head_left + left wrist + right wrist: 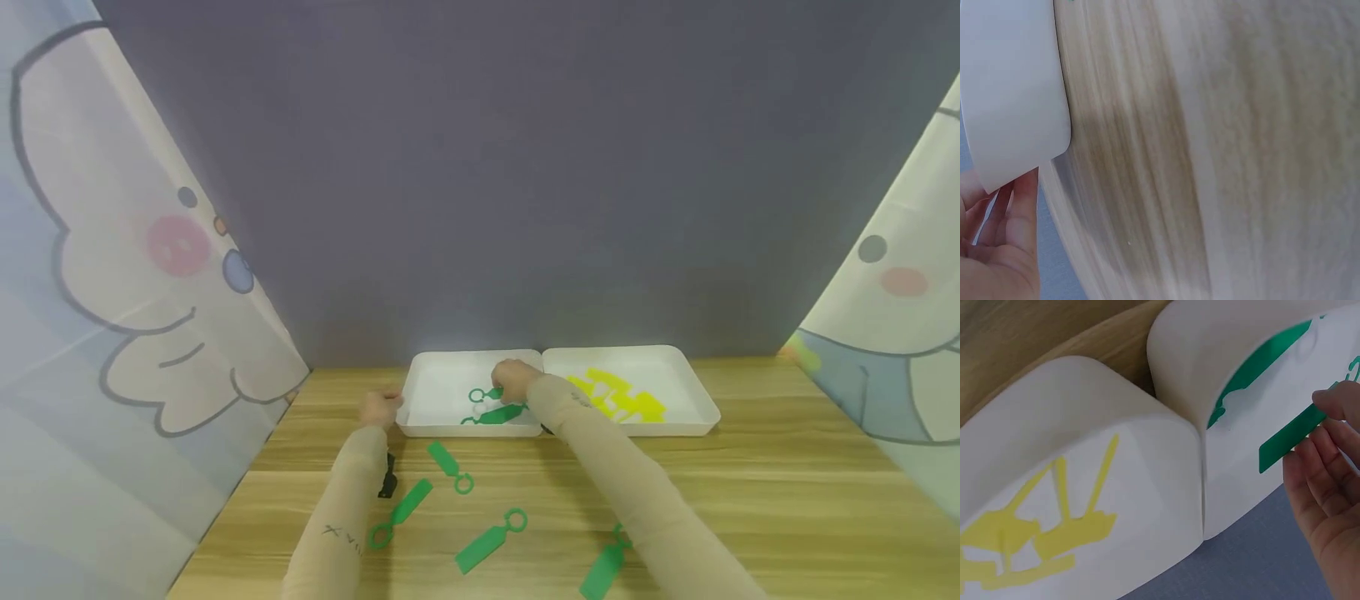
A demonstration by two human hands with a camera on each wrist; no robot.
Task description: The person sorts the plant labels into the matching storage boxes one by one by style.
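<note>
My right hand (514, 381) is over the left white tray (438, 392). It pinches a flat green tag (1291, 439) with a ring at one end, between thumb and fingertips. Beneath it inside the same tray lies another green tag (501, 414), partly hidden by the tray wall in the right wrist view. At the tray's left end my left hand (381, 408) grips the rim, its thumb and fingers (1021, 215) on either side of the white wall.
A second white tray (697, 408) adjoins on the right, with several yellow pieces (618, 392) inside. Several green ring tags (482, 548) lie scattered on the wooden table (787, 500) in front. A small black item (387, 477) lies by the left forearm. A grey panel (480, 183) stands behind.
</note>
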